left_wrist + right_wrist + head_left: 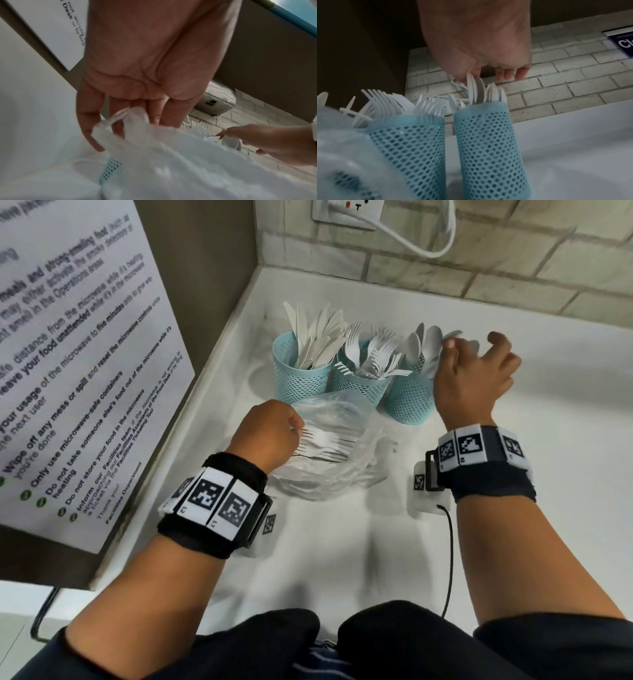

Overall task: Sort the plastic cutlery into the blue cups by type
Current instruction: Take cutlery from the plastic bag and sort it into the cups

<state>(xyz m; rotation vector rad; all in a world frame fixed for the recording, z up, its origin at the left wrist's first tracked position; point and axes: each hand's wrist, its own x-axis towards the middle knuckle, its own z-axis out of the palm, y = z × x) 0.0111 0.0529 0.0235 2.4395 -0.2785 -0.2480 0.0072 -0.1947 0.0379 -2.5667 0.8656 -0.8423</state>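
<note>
The 3 blue cups stand in a row on the white bench (565, 440), packed close so each type has its own slot: the knife cup (301, 374) sits at the left end, the fork cup (359, 386) touches it in the middle, and the spoon cup (409, 400) stands at the right end, nearest the right hand (471, 378).

That hand reaches over the spoon cup, thumb and forefinger pinching the bowl of a white spoon (471, 86) at the top of the bunch, the other fingers (510, 74) spread loose; likely it is seating the spoon among its kind.

Just in front of the fork cup lies a clear plastic bag (329, 446), the supply not yet sorted. The left hand (265, 434) is curled at the bag's mouth around a bunch of forks (322, 445), presumably holding it open and steady for the next pick.

The cutlery is thin, white, matte plastic, standing handle-down; several forks splay sideways over their rim. The cups are perforated pale-blue mesh, upright, each well filled.
</note>
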